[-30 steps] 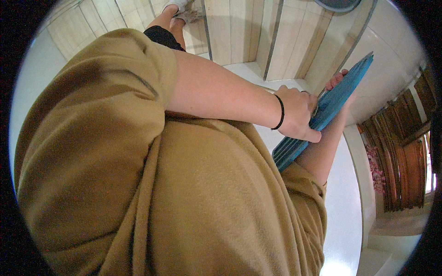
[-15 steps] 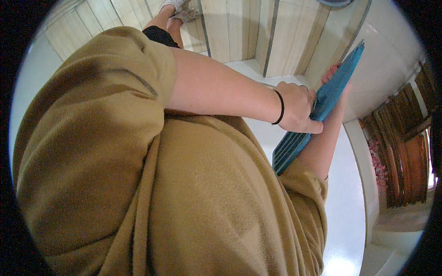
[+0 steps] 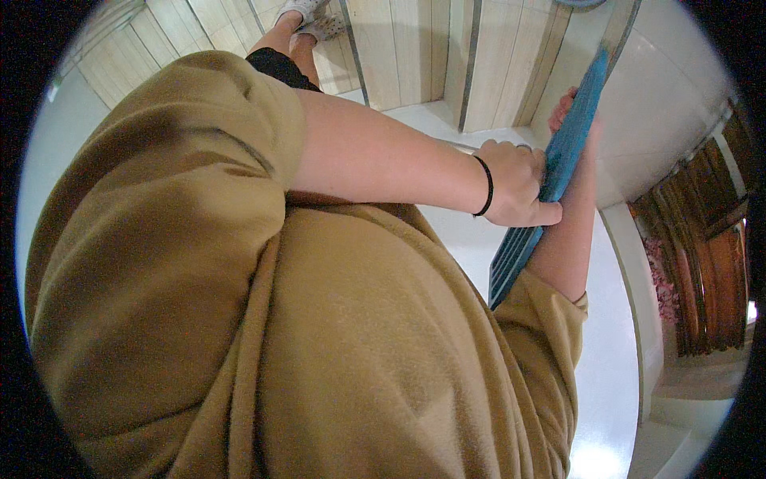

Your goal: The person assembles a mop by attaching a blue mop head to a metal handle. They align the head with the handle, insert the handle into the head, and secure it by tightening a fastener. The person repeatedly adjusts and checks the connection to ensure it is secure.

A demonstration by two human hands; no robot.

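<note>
My left hand (image 3: 517, 185), with a black band at the wrist, is closed in front of a flat blue slotted panel (image 3: 568, 152). A slender pale rod (image 3: 456, 144) sticks out behind its curled fingers; the rod's other end is hidden. The thumb points toward the panel's face; whether it touches cannot be told. My right hand (image 3: 563, 110) grips the panel's far edge near its upper end, mostly hidden behind it. The panel stands on edge, tilted, its lower end by my right sleeve.
Steps (image 3: 511, 64) with wood-look treads and dark edging rise ahead. Another person's legs and speckled shoes (image 3: 321, 28) are at the upper left. Below the panel lies a shiny white floor (image 3: 598, 359). Brown wooden furniture (image 3: 702, 263) stands at the right.
The blue panel has turned a little more upright, its top end shifting left and up. My right forearm swung with it. My left hand stays nearly in place, still closed.
</note>
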